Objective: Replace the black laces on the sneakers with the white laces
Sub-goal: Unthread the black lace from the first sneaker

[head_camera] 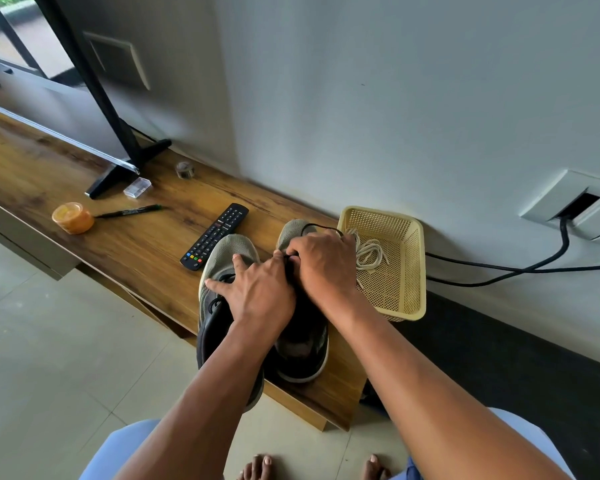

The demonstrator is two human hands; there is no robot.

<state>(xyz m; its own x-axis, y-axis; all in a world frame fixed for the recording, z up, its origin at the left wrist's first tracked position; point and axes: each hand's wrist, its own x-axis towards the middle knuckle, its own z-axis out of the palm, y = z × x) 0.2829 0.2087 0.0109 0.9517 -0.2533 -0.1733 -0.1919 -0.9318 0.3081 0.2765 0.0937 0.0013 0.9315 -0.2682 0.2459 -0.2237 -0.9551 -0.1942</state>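
The left hand (257, 289) lies spread, fingers open, on the left sneaker (222, 265). The right hand (321, 261) has its grip closed on a black lace (321, 226) over the right sneaker (293, 233). White laces (369, 254) lie in the yellow basket (414, 271) on the tabletop (146, 244).

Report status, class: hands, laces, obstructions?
Left hand pressing left grey mesh sneaker. Right hand pinching black lace on right sneaker. White laces wait in yellow plastic basket. Nothing obstructing.

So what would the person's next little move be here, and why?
Probably pull the black lace further out of the right sneaker. The right hand pinches it, a loop already hangs free by the toe, and the white laces wait unused in the basket.
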